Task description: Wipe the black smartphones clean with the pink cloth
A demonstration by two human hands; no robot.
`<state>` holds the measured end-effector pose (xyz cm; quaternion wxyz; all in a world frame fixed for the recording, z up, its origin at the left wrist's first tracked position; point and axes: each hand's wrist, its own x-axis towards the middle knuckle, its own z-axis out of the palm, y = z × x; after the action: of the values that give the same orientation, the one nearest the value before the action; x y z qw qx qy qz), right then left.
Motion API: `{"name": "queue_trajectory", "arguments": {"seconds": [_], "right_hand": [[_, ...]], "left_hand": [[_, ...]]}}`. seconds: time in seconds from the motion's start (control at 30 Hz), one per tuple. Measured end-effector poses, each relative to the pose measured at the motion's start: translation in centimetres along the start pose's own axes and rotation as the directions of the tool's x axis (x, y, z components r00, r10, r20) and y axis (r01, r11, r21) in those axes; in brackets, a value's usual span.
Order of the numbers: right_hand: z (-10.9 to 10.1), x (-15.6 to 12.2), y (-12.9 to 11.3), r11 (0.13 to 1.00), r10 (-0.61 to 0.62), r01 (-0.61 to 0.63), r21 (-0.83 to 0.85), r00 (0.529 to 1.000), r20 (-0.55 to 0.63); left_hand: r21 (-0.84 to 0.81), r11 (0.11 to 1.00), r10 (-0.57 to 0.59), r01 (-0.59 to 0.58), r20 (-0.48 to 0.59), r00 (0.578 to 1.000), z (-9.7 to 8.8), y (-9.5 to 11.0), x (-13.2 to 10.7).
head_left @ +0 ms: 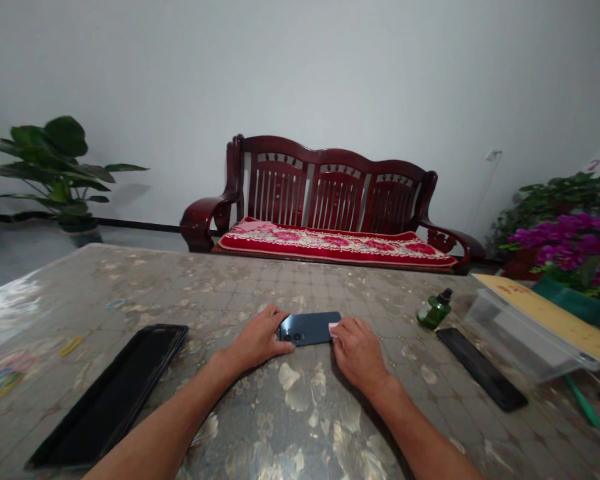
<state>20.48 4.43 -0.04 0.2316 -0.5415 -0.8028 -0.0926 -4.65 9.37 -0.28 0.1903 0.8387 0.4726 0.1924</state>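
Note:
A dark blue smartphone (pixel 311 328) lies back side up on the patterned tablecloth, with its camera lenses toward the left end. My left hand (pixel 266 337) grips that left end between thumb and fingers. At the right end, my right hand (pixel 356 348) is closed on a small pale pink piece (pixel 333 329), which touches the phone's back. Whether the piece is cloth or paper I cannot tell.
A black tablet (pixel 113 393) lies left, near coloured bands (pixel 3 383) and a yellow band (pixel 71 346). On the right are a green spray bottle (pixel 434 309), a black phone (pixel 481 368), a clear plastic box (pixel 520 333) and purple flowers (pixel 575 243). A wooden bench (pixel 330 193) stands beyond the table.

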Motion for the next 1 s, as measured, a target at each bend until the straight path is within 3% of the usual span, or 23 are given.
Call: {"name": "queue_trajectory", "arguments": {"seconds": [0.1, 0.3, 0.6, 0.73, 1.0], "right_hand": [[0.1, -0.2, 0.1, 1.0, 0.006, -0.006, -0.006, 1.0, -0.007], [0.2, -0.3, -2.0, 0.985, -0.15, 0.145, 0.097, 0.988, 0.044], [-0.4, 0.1, 1.7, 0.991, 0.083, -0.076, -0.108, 0.995, 0.058], [0.0, 0.3, 2.0, 0.99, 0.063, -0.056, -0.132, 0.997, 0.046], [2.0, 2.2, 3.2, 0.998, 0.057, -0.057, -0.018, 0.998, -0.004]], "left_hand": [[0.001, 1.0, -0.01, 0.01, 0.005, 1.0, -0.2, 0.3, -0.1], [0.005, 1.0, -0.017, 0.017, 0.011, 1.0, -0.1, 0.2, 0.0], [0.003, 1.0, -0.015, 0.015, 0.025, 1.0, -0.3, 0.2, 0.1], [0.007, 1.0, -0.014, 0.014, 0.032, 0.999, -0.4, 0.3, 0.1], [0.029, 0.999, -0.023, 0.022, 0.049, 0.999, -0.6, 0.4, 0.3]]}}
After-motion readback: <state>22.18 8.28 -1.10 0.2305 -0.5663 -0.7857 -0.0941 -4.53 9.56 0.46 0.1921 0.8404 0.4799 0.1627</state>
